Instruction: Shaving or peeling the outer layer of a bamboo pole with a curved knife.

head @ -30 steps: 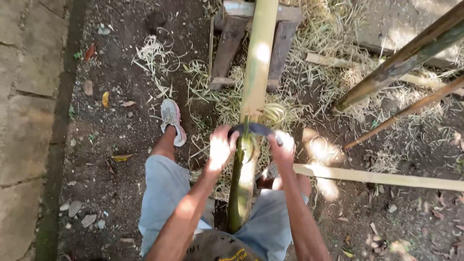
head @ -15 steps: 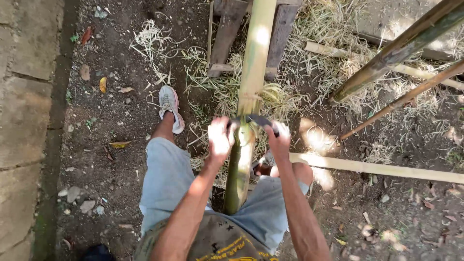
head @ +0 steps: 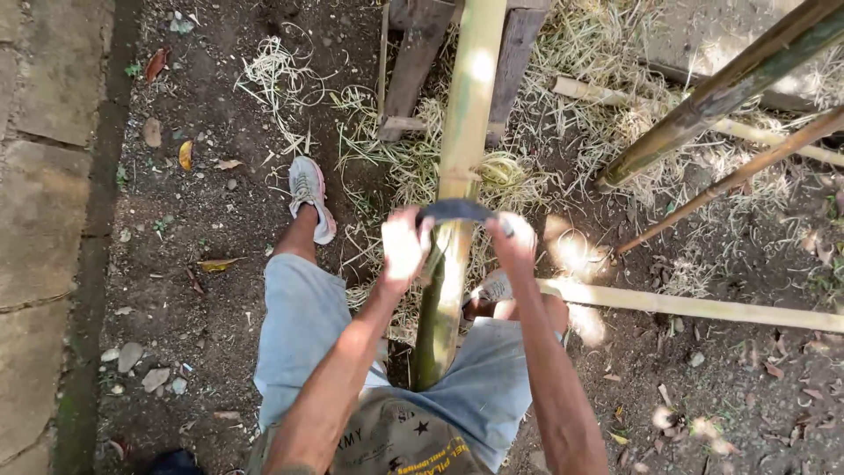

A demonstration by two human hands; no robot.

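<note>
A long pale green bamboo pole (head: 463, 114) runs from a wooden stand at the top down between my legs. A curved dark blade (head: 454, 209) lies across the pole. My left hand (head: 402, 248) grips its left end and my right hand (head: 513, 243) grips its right end, one hand on each side of the pole. Below the blade the pole's skin is darker green. My left foot in a grey shoe (head: 309, 193) is planted out to the left on the dirt.
A wooden stand (head: 420, 62) holds the pole's far end. Thin bamboo poles (head: 721, 88) lean in at the right; a split strip (head: 703, 308) lies on the ground. Pale shavings (head: 272, 79) litter the dirt. A stone kerb (head: 44, 220) runs along the left.
Both hands and the blade have slid a short way toward my body along the pole. The view has tilted slightly, showing more of my shorts and shirt.
</note>
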